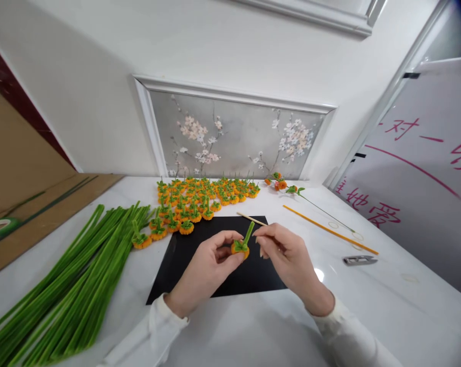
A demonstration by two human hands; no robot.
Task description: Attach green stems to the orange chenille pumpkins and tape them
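Observation:
Over a black mat point(169, 275), my left hand point(207, 267) pinches a small orange pipe-cleaner flower point(240, 248) between thumb and fingers. Its green leaves face up and a fuzzy green stem point(248, 233) rises from them, tilted right. Just right of that stem is my right hand point(287, 257), thumb and fingertips closed together; whatever they hold, if anything, is too small to make out. A thin wooden stick point(251, 218) lies on the mat's far edge, behind both hands. Several similar orange flowers point(186, 227) with green tops stand in rows beyond the mat.
Long green pipe cleaners point(88, 275) lie in a pile at left, near cardboard with green tape point(3, 228). To the right are an orange pipe cleaner point(329, 229), thread snips point(360, 260) and a finished flower stem point(281, 183). A wall and whiteboard point(417, 153) border the table.

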